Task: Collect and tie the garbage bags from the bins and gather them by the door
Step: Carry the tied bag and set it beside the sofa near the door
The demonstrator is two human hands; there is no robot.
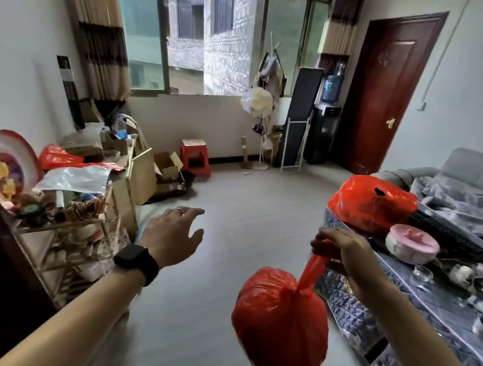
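Note:
A full red garbage bag (279, 327), knotted at its neck, hangs in the air at lower centre. My right hand (338, 244) grips the twisted top of that bag above the knot. My left hand (174, 231), with a ring and a black watch on the wrist, reaches forward over the floor with fingers spread and holds nothing. A dark red door (386, 90) stands shut at the back right. Another red bag (373, 203) lies on the covered table at the right. A third red bag (56, 158) sits among clutter at the left.
A cluttered wooden rack (66, 227) and cardboard boxes (148, 172) line the left wall. A table with a blue quilted cover (368, 314) holds a pink pot and glassware. A red stool (194, 156), a coat stand and a water dispenser (325, 131) stand by the far wall. Grey floor (247, 200) lies between.

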